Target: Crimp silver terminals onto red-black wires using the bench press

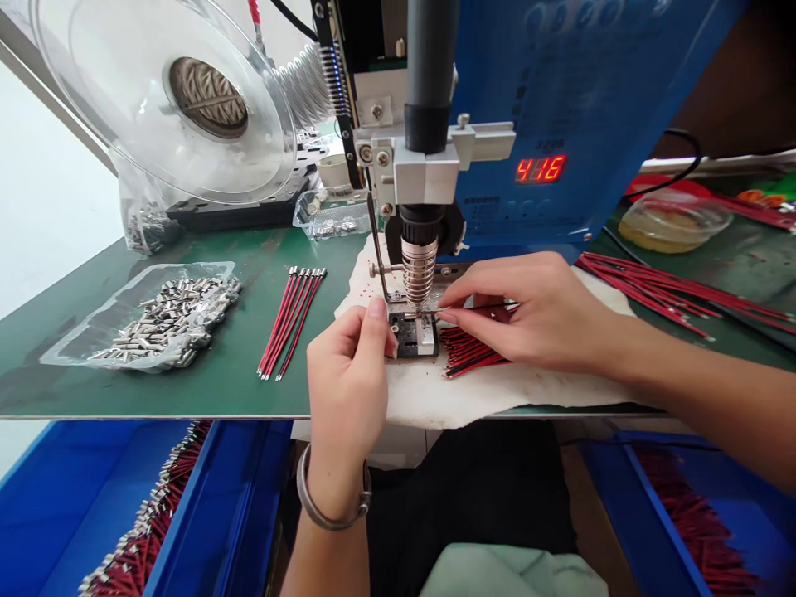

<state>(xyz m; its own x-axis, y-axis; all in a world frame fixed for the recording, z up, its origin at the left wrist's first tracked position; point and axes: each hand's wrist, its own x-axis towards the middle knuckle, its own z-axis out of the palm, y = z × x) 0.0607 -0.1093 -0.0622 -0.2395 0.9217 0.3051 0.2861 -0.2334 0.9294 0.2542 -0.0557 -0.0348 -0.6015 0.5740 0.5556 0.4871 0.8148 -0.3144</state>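
Note:
My right hand [528,307] pinches a thin dark wire [494,306] between thumb and fingertips, with its end pointing at the soldering machine's tip [420,303]. Below that tip sits a small metal jig [410,336] on a dark base. At the jig's left side is my left hand [351,373], its fingers curled and the thumb against the index finger; what they hold is hidden. Under my right hand lies a bundle of red and black wires [466,352] on a white cloth [429,398]. The machine's coiled silver nozzle [419,269] stands upright above the jig.
A clear tray [62,352] of small metal connectors and wires with metal ends [292,319] lie left. Behind are a solder reel [267,124] and a blue controller [597,108] reading 416. More red wires [659,290] lie right. Blue bins [230,497] with wires stand below.

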